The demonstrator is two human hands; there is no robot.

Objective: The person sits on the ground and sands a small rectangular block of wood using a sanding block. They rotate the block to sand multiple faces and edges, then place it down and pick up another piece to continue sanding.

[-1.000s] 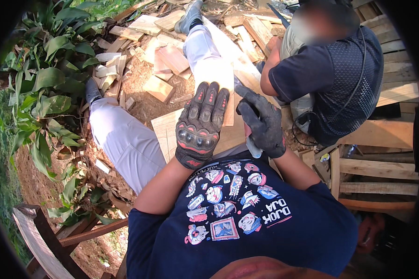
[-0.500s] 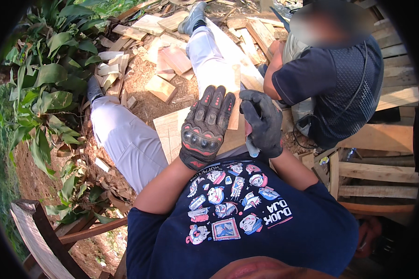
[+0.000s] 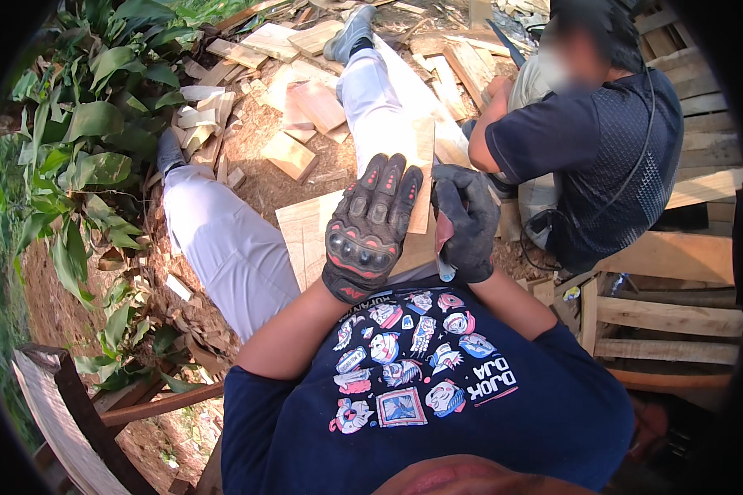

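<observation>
Head view: keep your left hand (image 3: 369,231) flat, fingers spread, pinning the board (image 3: 314,235) while your right hand (image 3: 467,221), fisted round the small tool (image 3: 444,266), works beside it.

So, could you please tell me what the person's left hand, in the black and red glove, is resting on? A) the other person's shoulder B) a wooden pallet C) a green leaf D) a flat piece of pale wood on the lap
D: the gloved left hand lies spread, palm down, on a flat pale wooden board across the lap, well apart from the leaves, the pallet and the other person.
</observation>
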